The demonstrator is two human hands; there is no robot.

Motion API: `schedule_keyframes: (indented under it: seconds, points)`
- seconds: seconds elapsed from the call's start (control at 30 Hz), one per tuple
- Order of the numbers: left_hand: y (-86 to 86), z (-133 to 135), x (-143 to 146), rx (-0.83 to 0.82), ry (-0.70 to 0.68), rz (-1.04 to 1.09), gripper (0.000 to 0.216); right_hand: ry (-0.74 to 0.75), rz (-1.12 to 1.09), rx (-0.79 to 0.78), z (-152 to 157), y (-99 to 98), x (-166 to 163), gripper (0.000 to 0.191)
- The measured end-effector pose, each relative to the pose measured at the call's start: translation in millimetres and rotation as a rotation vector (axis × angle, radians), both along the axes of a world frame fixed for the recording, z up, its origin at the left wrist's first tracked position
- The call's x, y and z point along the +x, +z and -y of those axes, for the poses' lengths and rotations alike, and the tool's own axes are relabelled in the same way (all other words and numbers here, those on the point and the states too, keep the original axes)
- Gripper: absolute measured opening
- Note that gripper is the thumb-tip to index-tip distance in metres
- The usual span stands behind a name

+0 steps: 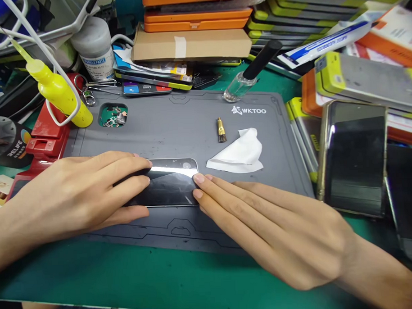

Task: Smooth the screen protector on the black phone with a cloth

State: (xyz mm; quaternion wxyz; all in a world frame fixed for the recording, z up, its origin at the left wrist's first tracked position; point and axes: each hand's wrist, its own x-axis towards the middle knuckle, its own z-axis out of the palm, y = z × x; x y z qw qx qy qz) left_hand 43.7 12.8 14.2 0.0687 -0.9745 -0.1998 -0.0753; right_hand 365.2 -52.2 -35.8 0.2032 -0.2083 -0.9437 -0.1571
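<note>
A smartphone (pixel 173 188) lies crosswise on the grey work mat (pixel 151 129), its dark glass facing up with bright reflections and smudges. My left hand (pixel 82 190) covers its left end, fingers over the glass and far edge, thumb along the near edge. Against the phone's right end rest the fingertips of my right hand (pixel 272 224), its fingers stretched out side by side with nothing held between them. Beyond the phone, a folded white wipe (pixel 239 151) and a small brass-handled brush (pixel 221 130) lie on the mat.
At the mat's back edge leans a clear bottle with a black cap (pixel 252 71). A yellow squeeze bottle (pixel 57 90) and red holder (pixel 51 133) flank the left. Small metal parts (pixel 113 116) fill a mat recess. Another phone (pixel 353 156) and stacked boxes (pixel 369 83) crowd the right.
</note>
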Motion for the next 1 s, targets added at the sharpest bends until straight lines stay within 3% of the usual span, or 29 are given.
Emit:
schedule_keyframes:
  seconds: [0.33,0.6,1.0]
  points:
    - [-5.4,-1.4,-3.6,-0.078,0.090,0.019,0.060,0.009,-0.015,-0.039,0.6,-1.1,1.6,0.036]
    - [-4.6,-0.5,-1.4,-0.115,0.092,0.029,0.054,-0.002,-0.031,-0.025,1.1,-0.2,1.7,0.035]
    - [-6.4,-0.3,-4.2,-0.130,0.129,0.009,0.068,-0.058,-0.106,-0.120,7.0,-1.9,1.2,0.036]
